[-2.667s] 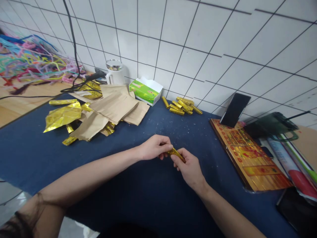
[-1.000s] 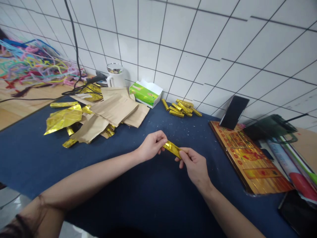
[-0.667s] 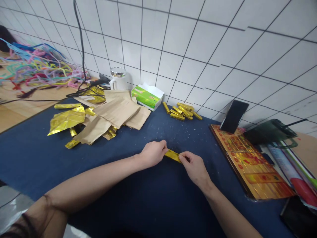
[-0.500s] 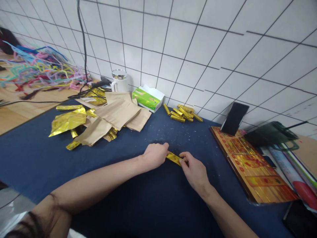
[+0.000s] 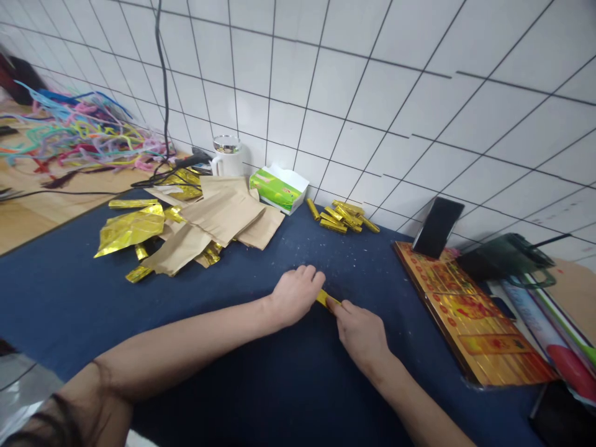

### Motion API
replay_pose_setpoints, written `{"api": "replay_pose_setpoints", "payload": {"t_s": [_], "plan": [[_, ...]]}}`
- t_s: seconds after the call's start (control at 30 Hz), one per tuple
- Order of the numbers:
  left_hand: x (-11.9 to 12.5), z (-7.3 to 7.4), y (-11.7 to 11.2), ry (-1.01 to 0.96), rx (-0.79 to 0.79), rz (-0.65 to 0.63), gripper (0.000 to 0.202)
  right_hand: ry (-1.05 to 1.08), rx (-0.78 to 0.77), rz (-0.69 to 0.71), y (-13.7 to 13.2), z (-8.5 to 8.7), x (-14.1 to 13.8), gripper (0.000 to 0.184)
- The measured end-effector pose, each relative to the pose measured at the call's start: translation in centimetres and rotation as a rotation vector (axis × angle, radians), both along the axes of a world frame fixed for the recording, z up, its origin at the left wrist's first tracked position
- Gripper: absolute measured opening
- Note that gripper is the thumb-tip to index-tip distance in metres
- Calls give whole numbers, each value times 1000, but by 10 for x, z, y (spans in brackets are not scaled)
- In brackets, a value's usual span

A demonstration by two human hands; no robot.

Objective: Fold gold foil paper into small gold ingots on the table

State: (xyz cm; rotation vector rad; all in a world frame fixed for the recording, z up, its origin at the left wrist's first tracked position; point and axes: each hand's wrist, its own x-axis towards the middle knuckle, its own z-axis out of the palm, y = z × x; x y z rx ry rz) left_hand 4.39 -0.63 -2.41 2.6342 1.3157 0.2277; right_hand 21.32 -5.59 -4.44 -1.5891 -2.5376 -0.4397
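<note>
A small folded gold foil piece (image 5: 326, 300) lies on the dark blue cloth (image 5: 233, 372) at the middle of the table. My left hand (image 5: 295, 293) presses down on its left end with curled fingers. My right hand (image 5: 361, 332) pinches and presses its right end. Only a short strip of gold shows between the two hands. A heap of finished gold foil rolls (image 5: 342, 215) lies at the back by the tiled wall.
Brown paper sheets (image 5: 218, 214) and crumpled gold foil (image 5: 130, 226) lie at the left. A green tissue box (image 5: 277, 186) and white mug (image 5: 226, 160) stand behind them. A stack of printed gold sheets (image 5: 470, 310), a propped phone (image 5: 437, 226) and a dark green bag (image 5: 507, 254) are at the right. Coloured strips (image 5: 79, 127) cover the wooden table.
Both hands have lowered the gold foil piece from the air onto the blue cloth and moved closer together, now pressing it flat; less of the foil shows.
</note>
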Motion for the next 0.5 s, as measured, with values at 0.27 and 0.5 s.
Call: {"api": "replay_pose_setpoints", "payload": {"t_s": [0.27, 0.5], "plan": [[-4, -19, -33, -67, 213, -290, 48, 12, 15, 25, 1, -5, 2, 33], [-16, -17, -30, -59, 161, -238, 50, -14, 2, 17, -4, -2, 4, 35]]}}
